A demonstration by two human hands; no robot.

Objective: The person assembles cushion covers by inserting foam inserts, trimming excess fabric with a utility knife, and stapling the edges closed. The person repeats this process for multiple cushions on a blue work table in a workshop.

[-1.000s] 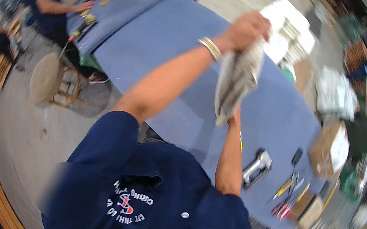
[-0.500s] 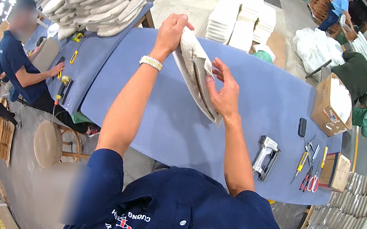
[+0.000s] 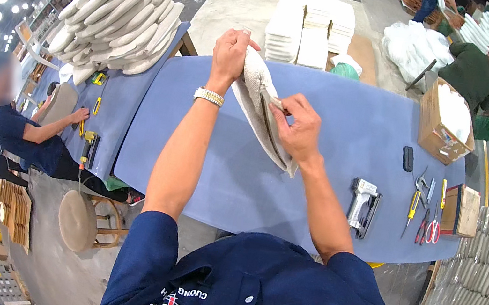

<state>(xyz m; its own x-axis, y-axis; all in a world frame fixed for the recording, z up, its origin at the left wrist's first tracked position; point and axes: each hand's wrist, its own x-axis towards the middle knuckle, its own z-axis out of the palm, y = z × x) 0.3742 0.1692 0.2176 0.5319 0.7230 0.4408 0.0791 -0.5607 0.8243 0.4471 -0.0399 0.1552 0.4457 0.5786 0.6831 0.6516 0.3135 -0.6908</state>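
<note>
Between my hands a light beige seat cushion is held on edge above the blue-topped table, its underside with a dark slit-like gap turned partly toward the right. My left hand grips the cushion's upper far end, fingers wrapped over the edge. With fingers and thumb pressed together, my right hand pinches the fabric edge along the cushion's right side. A silver staple gun lies on the table to the right of my right forearm.
On the blue table, right side, are a yellow screwdriver, red scissors, a black case, a cardboard box and a wooden box. Stacked cushions rise at far left. A co-worker stands left.
My right hand has closed from spread fingers to a pinch on the fabric edge. My left hand keeps its hold on the cushion. The view has shifted slightly.
</note>
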